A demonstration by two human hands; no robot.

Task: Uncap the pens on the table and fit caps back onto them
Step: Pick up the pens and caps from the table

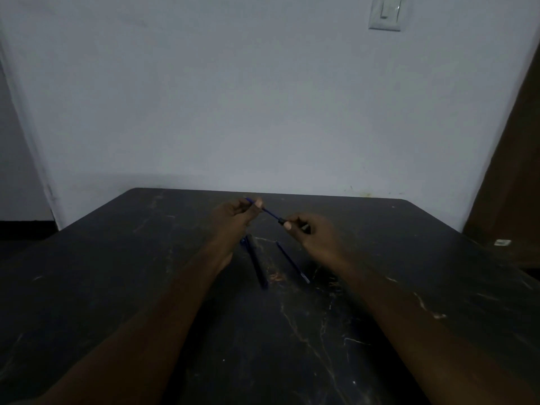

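Observation:
A thin blue pen (270,212) is held in the air above the dark table (292,331). My left hand (238,213) pinches its far end. My right hand (314,232) grips a dark cap (281,221) at the pen's near end; whether the cap is fully seated I cannot tell. Below the hands, two more pens lie on the table: a dark capped pen (257,263) on the left and a slim blue pen (293,262) to its right, both pointing away from me.
The table's far edge meets a pale wall (263,112). A light switch (385,13) is high on the right. A brown door or panel (514,171) stands at the right, with a small white object (502,242) near it.

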